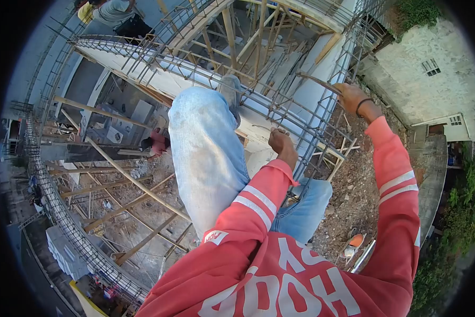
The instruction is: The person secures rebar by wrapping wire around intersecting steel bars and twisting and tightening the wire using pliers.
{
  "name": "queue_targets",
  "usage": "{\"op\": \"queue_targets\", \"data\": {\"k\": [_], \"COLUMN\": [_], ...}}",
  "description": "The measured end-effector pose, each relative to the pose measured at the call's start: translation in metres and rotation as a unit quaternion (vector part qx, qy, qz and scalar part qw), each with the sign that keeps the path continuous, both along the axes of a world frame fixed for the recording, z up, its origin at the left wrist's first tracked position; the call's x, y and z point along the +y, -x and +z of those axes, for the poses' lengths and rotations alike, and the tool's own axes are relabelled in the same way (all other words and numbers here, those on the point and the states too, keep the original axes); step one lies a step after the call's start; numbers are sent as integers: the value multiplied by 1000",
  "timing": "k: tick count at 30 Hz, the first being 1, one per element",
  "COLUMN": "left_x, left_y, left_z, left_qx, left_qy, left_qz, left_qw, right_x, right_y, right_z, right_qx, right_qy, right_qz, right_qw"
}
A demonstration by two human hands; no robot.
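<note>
My left hand is closed low over the rebar cage, close to my knee. What looks like a thin tie wire sticks out from its fingers. Further right, my right hand grips the end of a curved brown bar, which points left over the cage; its exact kind is not clear. The cage's long bars and stirrups run along the top of a pale beam form. My jeans-clad legs straddle the beam, one shoe resting near the bars.
Wooden poles prop the structure below on the left. Another person is down there, and one is at the upper left. Rubble ground lies far below right, beside an old concrete wall.
</note>
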State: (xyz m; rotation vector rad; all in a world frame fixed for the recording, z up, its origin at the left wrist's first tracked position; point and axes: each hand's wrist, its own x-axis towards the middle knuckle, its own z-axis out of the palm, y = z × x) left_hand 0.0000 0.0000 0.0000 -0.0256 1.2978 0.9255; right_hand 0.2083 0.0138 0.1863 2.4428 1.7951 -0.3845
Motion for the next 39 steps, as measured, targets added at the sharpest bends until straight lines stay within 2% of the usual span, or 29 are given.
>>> {"op": "queue_targets", "data": {"k": [2, 3, 5, 6, 7, 9, 10, 11, 13, 14, 15, 17, 19, 21, 22, 23, 25, 27, 29, 30, 31, 33, 34, 35, 37, 39], "left_x": [12, -17, 8, 14, 11, 13, 14, 15, 16, 18, 16, 20, 20, 19, 16, 14, 15, 17, 18, 13, 12, 15, 15, 19, 10, 14], "left_y": [-12, 10, 2, 2, 9, 15, 15, 16, 18, 24, 27, 25, 25, 28, 29, 29, 27, 27, 27, 28, 27, 28, 32, 29, 30, 32], "left_z": [-18, -37, -51, -53, -47, -35, -36, -35, -28, -24, -28, -39, -39, -41, -41, -42, -46, -48, -47, -47, -48, -48, -46, -44, -46, -44], "left_qx": [31, 49, 35, 33, 36, 189, 212, 212, 249, 210, 209, 180, 192, 192, 192, 186, 181, 178, 177, 173, 173, 159, 162, 168, 173, 134], "left_qy": [-105, -31, -160, -173, -160, -243, -262, -259, -324, -301, -300, -290, -316, -313, -311, -316, -329, -327, -326, -323, -322, -321, -319, -322, -320, -304], "left_qz": [-16, -15, 34, -10, -10, -163, -183, -193, -174, -205, -207, -211, -196, -213, -212, -207, -208, -202, -199, -202, -202, -208, -210, -212, -220, -245], "left_qw": [994, 998, 986, 984, 986, 937, 924, 922, 896, 907, 908, 916, 908, 905, 906, 907, 903, 906, 907, 908, 908, 910, 910, 907, 905, 911], "right_x": [38, 52, 96, 107, 105, 98, 95, 99, 118, 114, 107, 99, 102, 115, 112, 105, 96, 100, 109, 102, 98, 90, 115, 115, 101, 106], "right_y": [-17, -6, -16, -29, -20, -1, 5, 4, 3, 6, 13, 24, 19, 10, 19, 24, 29, 27, 18, 21, 21, 19, 4, 6, 13, 11], "right_z": [16, -19, -38, -71, -81, -97, -101, -99, -80, -89, -96, -102, -97, -84, -89, -92, -97, -95, -86, -95, -102, -109, -93, -94, -108, -92], "right_qx": [-134, -104, -105, -121, -117, -132, -105, -99, -113, -146, -145, -160, -159, -163, -184, -184, -171, -197, -197, -189, -189, -185, -183, -207, -174, -170], "right_qy": [120, 188, 137, 40, 52, 162, 205, 208, 196, 123, 125, 236, 248, 164, 116, 116, 222, 232, 115, 95, 95, 228, 176, 122, 177, 189], "right_qz": [138, 155, 76, 77, 79, 259, 268, 261, 202, 144, 143, 249, 250, 210, 147, 145, 266, 279, 206, 168, 168, 304, 311, 242, 244, 278], "right_qw": [974, 964, 982, 989, 989, 943, 936, 937, 953, 971, 971, 926, 922, 950, 965, 965, 922, 911, 952, 963, 963, 906, 916, 940, 937, 926]}}
